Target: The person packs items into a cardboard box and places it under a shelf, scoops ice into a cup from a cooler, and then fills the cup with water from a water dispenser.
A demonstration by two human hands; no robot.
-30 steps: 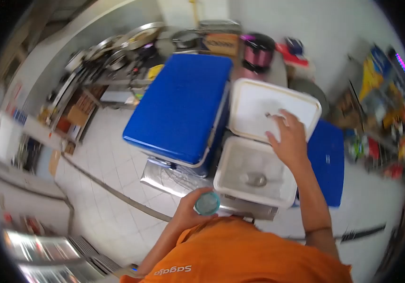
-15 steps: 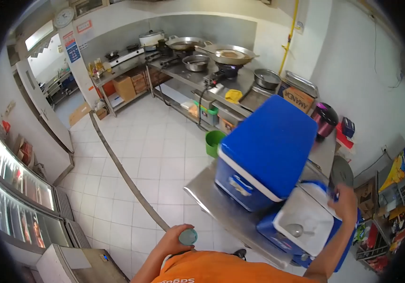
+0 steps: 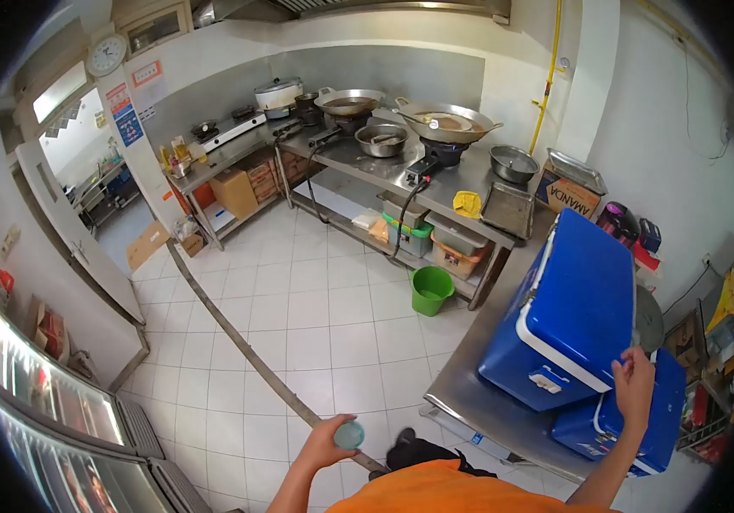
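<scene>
My left hand point(image 3: 326, 443) is wrapped around a small pale teal cup point(image 3: 350, 435), seen from above over the floor. On the right, my right hand point(image 3: 635, 376) hovers at the smaller blue cooler box point(image 3: 665, 409), whose lid is down. Its fingers are loosely bent and apart, with nothing visible in them. Beside that hand stands a larger blue cooler box point(image 3: 568, 295) with a white rim and a front latch. The ladle and white interior of the smaller cooler are hidden.
Both coolers rest on a steel table point(image 3: 457, 385). A green bucket point(image 3: 432, 291) stands on the tiled floor. Along the back, a steel counter point(image 3: 358, 175) carries woks and pans. A glass-front display fridge point(image 3: 50, 385) lines the left side.
The smaller cooler was open with a ladle inside; its lid is now shut. My right hand has come off the lid's far side. The view has swung left, the cup staying in my left hand.
</scene>
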